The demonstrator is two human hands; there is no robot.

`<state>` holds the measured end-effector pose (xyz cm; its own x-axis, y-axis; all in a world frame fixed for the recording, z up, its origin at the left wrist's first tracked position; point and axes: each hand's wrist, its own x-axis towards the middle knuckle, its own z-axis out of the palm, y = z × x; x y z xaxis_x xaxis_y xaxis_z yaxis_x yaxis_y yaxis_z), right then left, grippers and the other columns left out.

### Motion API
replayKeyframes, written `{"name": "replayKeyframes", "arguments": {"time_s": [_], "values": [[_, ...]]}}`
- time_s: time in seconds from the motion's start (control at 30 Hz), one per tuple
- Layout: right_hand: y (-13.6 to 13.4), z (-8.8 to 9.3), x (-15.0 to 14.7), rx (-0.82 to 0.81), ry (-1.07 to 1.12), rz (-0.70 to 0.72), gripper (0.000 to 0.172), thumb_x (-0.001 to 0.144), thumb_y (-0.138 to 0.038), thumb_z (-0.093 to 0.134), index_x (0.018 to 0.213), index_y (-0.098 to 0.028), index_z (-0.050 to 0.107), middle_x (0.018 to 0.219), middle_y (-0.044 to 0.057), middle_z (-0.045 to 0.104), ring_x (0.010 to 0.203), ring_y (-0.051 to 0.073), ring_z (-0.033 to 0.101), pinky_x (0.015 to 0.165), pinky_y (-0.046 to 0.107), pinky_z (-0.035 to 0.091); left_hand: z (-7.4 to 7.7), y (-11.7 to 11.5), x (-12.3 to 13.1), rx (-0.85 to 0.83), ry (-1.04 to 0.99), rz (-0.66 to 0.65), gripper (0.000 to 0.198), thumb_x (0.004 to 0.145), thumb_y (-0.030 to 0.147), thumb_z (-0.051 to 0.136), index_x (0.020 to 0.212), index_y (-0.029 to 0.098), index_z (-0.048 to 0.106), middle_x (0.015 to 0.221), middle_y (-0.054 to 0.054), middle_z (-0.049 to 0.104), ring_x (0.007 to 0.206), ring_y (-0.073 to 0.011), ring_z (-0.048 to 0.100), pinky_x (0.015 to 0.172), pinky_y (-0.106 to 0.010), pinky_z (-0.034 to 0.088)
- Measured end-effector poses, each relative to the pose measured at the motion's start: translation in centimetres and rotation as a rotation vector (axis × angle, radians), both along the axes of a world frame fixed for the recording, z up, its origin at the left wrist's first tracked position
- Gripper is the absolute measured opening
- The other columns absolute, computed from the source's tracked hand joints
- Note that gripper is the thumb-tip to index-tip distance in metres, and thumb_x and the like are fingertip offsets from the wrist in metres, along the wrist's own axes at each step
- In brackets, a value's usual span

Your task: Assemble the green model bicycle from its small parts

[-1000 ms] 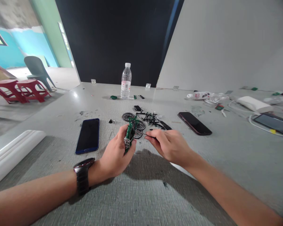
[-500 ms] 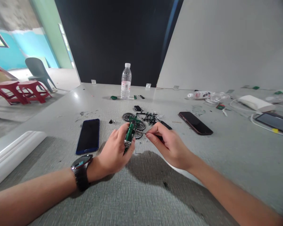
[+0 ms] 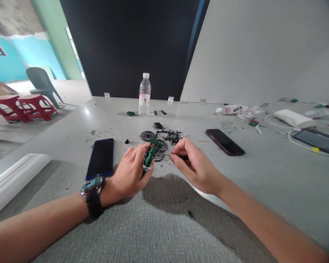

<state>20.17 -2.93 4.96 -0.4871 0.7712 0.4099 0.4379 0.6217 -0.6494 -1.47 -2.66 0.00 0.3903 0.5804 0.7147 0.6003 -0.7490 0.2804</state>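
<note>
My left hand [image 3: 130,175], a watch on its wrist, is closed around a small green model frame [image 3: 150,155] held upright just above the grey table [image 3: 167,226]. My right hand [image 3: 194,164] pinches a thin screwdriver [image 3: 178,156] whose tip points left at the green frame. Just behind the hands lie small spoked wheels [image 3: 148,136] and a heap of black and green model parts [image 3: 171,137].
A dark blue phone [image 3: 101,158] lies left of my hands and a black phone [image 3: 224,141] to the right. A water bottle [image 3: 144,94] stands further back. Cables, a white power bank [image 3: 290,118] and a tablet [image 3: 316,141] sit at the far right. White moulding [image 3: 13,179] edges the left.
My left hand has tilted the green frame a little and shifted slightly left. My right hand's fingers have moved on the screwdriver, its tip staying at the frame.
</note>
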Motion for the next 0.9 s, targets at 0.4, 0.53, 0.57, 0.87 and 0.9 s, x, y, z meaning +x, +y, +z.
{"name": "replayKeyframes", "arguments": {"time_s": [0.4, 0.53, 0.57, 0.87, 0.9], "values": [[-0.3, -0.5, -0.3, 0.009, -0.065, -0.037, 0.019, 0.101, -0.037, 0.042, 0.091, -0.022, 0.046, 0.066, -0.004, 0.05, 0.05, 0.01, 0.041, 0.047, 0.026, 0.031, 0.1, 0.3, -0.2, 0.128, 0.013, 0.009, 0.032, 0.092, 0.016, 0.051, 0.123, 0.012, 0.042, 0.104, -0.016, 0.063, 0.092, -0.0266, 0.061, 0.077, -0.044, 0.052], [-0.2, 0.0, -0.5, -0.269, 0.068, 0.005, 0.028, 0.1, -0.046, 0.043, 0.084, -0.023, 0.044, 0.063, -0.006, 0.042, 0.051, 0.009, 0.036, 0.046, 0.025, 0.03, 0.0, 0.4, -0.4, 0.166, 0.029, 0.011, 0.036, 0.091, 0.016, 0.052, 0.125, 0.013, 0.04, 0.105, -0.015, 0.063, 0.093, -0.0261, 0.061, 0.078, -0.043, 0.051], [-0.2, 0.1, -0.5, -0.265, 0.063, -0.003, 0.028, 0.1, -0.046, 0.044, 0.084, -0.023, 0.045, 0.063, -0.006, 0.043, 0.05, 0.009, 0.036, 0.046, 0.026, 0.029, 0.0, 0.4, -0.4, 0.158, 0.036, 0.012, 0.036, 0.091, 0.016, 0.052, 0.125, 0.013, 0.04, 0.105, -0.015, 0.063, 0.094, -0.0261, 0.061, 0.078, -0.043, 0.051], [-0.4, -0.5, -0.4, 0.148, -0.222, -0.085, 0.013, 0.101, -0.032, 0.041, 0.104, -0.02, 0.046, 0.082, 0.005, 0.066, 0.061, 0.015, 0.058, 0.053, 0.029, 0.037, -0.1, 0.5, 0.0, 0.072, -0.011, 0.03, 0.034, 0.093, 0.019, 0.05, 0.124, 0.014, 0.039, 0.103, -0.014, 0.064, 0.089, -0.0249, 0.063, 0.078, -0.043, 0.053], [-0.3, -0.6, -0.3, 0.237, -0.278, -0.109, 0.015, 0.101, -0.031, 0.04, 0.103, -0.019, 0.048, 0.08, 0.005, 0.067, 0.059, 0.015, 0.058, 0.052, 0.029, 0.036, -0.2, 0.5, 0.0, 0.074, -0.012, 0.027, 0.033, 0.093, 0.019, 0.05, 0.124, 0.014, 0.039, 0.104, -0.014, 0.064, 0.09, -0.0251, 0.063, 0.078, -0.044, 0.053]]}}
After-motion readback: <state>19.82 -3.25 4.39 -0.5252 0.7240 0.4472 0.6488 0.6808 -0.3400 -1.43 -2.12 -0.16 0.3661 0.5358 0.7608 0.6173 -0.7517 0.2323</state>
